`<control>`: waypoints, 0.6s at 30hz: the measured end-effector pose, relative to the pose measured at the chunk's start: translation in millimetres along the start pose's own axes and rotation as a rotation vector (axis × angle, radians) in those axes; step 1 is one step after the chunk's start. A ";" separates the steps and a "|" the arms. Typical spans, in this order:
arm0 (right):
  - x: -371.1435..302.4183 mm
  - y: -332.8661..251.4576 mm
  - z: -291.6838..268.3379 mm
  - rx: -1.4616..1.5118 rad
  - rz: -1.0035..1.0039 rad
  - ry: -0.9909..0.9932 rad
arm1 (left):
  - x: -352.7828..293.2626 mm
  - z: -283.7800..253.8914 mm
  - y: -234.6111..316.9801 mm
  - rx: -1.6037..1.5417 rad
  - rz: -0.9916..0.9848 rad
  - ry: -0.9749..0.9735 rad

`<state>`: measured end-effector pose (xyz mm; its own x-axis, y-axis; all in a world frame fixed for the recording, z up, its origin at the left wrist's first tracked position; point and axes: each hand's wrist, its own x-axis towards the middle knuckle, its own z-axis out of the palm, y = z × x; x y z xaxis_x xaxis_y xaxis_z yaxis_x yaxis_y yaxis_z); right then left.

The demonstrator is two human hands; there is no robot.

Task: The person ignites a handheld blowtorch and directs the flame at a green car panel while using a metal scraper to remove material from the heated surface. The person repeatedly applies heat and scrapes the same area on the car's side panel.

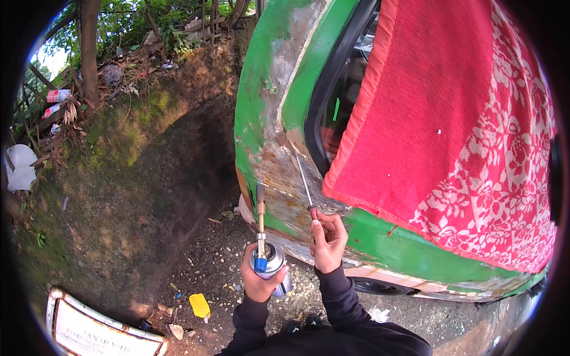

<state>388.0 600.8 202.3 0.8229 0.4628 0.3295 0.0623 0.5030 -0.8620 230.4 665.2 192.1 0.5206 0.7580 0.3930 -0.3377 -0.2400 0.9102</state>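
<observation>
Below the window's [344, 89] lower corner, our right hand [329, 240] pinches a screwdriver [313, 211], our left hand [259, 285] wraps a torch [261, 237]; we favour a shallow blade angle, nozzle [260, 199] clear of cloth [427, 130].

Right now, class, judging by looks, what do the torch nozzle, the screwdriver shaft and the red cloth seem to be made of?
Torch nozzle: probably brass or similar metal, dull, from its golden tint.
Screwdriver shaft: likely steel, smooth, from its silvery shine.
Red cloth: apparently textile, matt, from its drape and hemmed edge; fibre unclear.
</observation>
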 end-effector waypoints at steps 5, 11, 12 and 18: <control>7.2 -5.6 18.8 0.004 0.007 0.043 | -0.4 -2.6 -5.9 -0.012 -0.058 -0.011; 7.7 -0.9 10.5 0.001 -0.002 0.013 | -1.9 -1.7 -0.8 0.043 -0.023 -0.013; 11.5 0.9 15.8 -0.013 -0.039 0.008 | -1.0 -2.2 -0.7 0.034 -0.050 -0.008; 8.9 1.0 7.7 0.072 0.006 0.013 | 1.0 -4.4 -6.2 0.033 0.009 -0.029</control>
<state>391.0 611.0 207.3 0.8304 0.4565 0.3194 0.0174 0.5517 -0.8339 229.5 670.1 186.2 0.5407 0.7376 0.4044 -0.3169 -0.2668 0.9102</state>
